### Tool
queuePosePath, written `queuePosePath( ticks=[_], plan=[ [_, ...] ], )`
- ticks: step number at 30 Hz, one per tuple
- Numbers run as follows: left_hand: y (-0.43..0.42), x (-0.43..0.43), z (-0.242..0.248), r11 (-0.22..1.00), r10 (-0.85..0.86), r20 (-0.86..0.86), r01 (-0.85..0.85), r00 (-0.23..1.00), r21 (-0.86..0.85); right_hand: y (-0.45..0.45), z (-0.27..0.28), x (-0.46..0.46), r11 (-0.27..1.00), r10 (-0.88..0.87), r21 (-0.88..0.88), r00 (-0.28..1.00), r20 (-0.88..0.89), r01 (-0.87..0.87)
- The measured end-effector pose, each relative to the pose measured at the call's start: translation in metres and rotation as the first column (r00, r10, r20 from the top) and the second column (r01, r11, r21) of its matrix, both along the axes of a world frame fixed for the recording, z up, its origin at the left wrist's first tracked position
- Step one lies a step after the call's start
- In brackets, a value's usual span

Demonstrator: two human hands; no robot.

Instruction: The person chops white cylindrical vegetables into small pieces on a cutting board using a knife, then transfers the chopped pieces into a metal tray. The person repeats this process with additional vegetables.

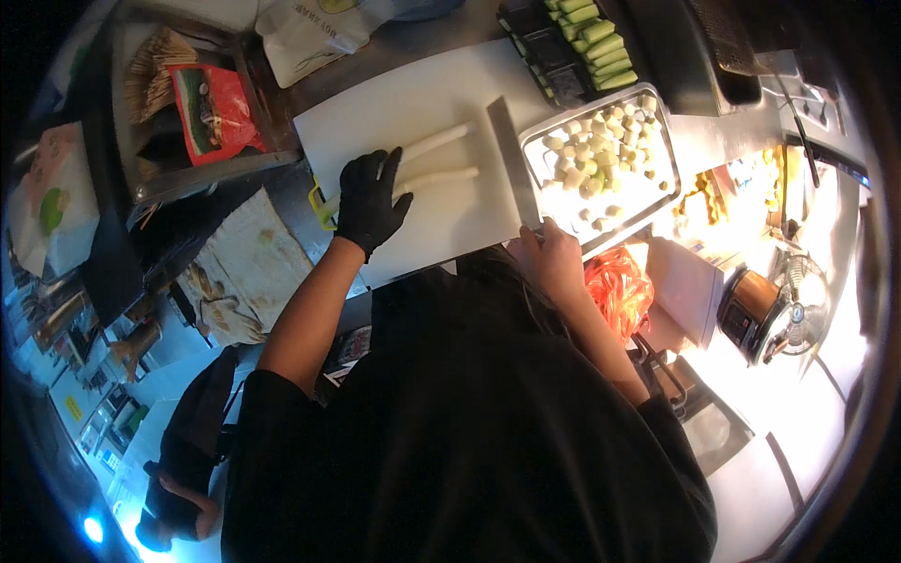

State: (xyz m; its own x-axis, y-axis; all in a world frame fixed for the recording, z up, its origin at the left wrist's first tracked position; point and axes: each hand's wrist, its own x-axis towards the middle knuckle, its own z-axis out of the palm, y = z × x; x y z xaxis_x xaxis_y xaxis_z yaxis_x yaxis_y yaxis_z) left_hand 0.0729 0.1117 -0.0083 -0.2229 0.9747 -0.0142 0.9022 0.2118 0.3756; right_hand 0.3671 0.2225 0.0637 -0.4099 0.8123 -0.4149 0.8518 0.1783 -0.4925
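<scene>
Two long white leek stalks (440, 141) lie side by side on a white cutting board (422, 243). My left hand (369, 200), in a black glove, rests over them with its fingers pressing them to the board. Their greenish ends stick out past the glove. My bare right hand (552, 257) grips a knife by its handle. The broad knife blade (512, 162) lies across the board's right side, apart from the stalk tips. To its right, a metal tray (674, 165) holds many short cut leek pieces (602, 144).
Cucumber pieces (607, 56) sit in a black container behind the tray. A metal bin (211, 172) at upper left holds wooden skewers (158, 74) and a red packet (218, 116). A folded cloth (257, 253) lies left of the board, a red plastic bag (619, 292) right. Another person (186, 457) is at lower left.
</scene>
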Motion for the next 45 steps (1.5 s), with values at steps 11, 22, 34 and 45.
queuePosePath(
  ticks=[11,22,34,45],
  plan=[
    [0.044,0.009,-0.045,0.970,-0.090,0.155,0.051,0.984,0.239,-0.004,0.004,-0.016,0.991,0.129,0.006,0.989,0.068,-0.130],
    [0.056,0.018,-0.038,0.963,-0.038,0.222,-0.024,0.974,0.268,-0.017,-0.008,-0.034,0.986,0.166,0.032,0.986,0.005,-0.166],
    [0.064,0.018,-0.042,0.950,-0.068,0.266,-0.019,0.962,0.313,0.000,-0.004,-0.030,0.967,0.247,-0.071,0.969,0.021,-0.245],
    [0.071,0.008,-0.040,0.943,-0.189,0.206,0.119,0.960,0.311,0.000,0.026,-0.044,0.978,0.209,-0.041,0.977,0.050,-0.207]
  ],
)
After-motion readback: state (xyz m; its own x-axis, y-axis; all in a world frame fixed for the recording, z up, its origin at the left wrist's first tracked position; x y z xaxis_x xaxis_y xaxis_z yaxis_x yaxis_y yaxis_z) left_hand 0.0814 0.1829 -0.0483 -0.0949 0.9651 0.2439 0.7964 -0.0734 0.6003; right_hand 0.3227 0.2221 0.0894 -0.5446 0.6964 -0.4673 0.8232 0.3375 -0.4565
